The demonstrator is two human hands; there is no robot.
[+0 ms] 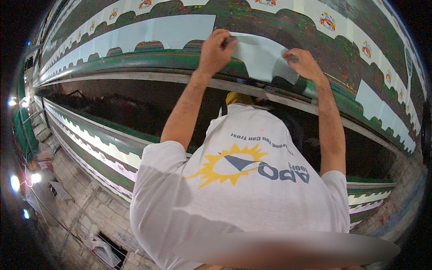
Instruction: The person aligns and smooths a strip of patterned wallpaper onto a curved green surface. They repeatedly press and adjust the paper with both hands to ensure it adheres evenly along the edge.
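Note:
A pale blue cut fabric piece (pixel 258 51) with a curved lower outline hangs between my two hands over the long dark green table (pixel 180 57). My left hand (pixel 218 50) pinches its upper left corner, with something dark at the fingertips. The upper right corner is pinched by my right hand (pixel 305 65), where the fingertips look dark too. The middle of the piece bows, and its lower right part folds down over the table's near edge. Left of my left hand, a row of similar pale blue pieces (pixel 157 32) lies flat on the table.
More pale blue pieces (pixel 384 111) lie to the right. Beyond them runs a row of white pieces with colourful printed motifs (pixel 328 21). A metal rail (pixel 148 76) edges the table. Behind me stands another long table (pixel 114 143) with similar pieces; bright lamps (pixel 15 183) glow at the left.

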